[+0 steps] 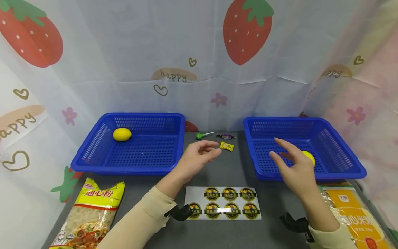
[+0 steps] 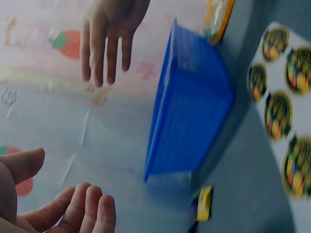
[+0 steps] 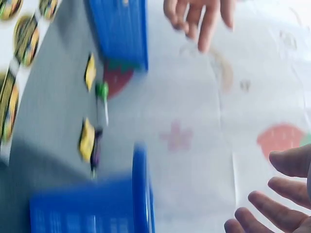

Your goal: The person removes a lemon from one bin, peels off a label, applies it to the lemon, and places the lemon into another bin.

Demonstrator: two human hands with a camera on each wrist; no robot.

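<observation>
Both your hands are free and hold nothing: the left hand [image 1: 199, 154] hovers with loosely bent fingers above the table [image 1: 217, 235], and the right hand [image 1: 295, 169] hangs with extended fingers over the right basket [image 1: 335, 176], partly hiding the yellow lemon [image 1: 309, 157] inside. Between that basket and the left basket [image 1: 124, 169] lie the yellow-wrapped sweet [image 1: 227, 146], the purple-wrapped sweet [image 1: 226, 137] and the green lollipop [image 1: 199, 136]; the right wrist view adds a second yellow sweet [image 3: 90, 73]. You seem to be between grasps, with the left nearer the sweets. Picking one up would call for lowering that hand and pinching lightly with the fingertips, without brushing its neighbours.
</observation>
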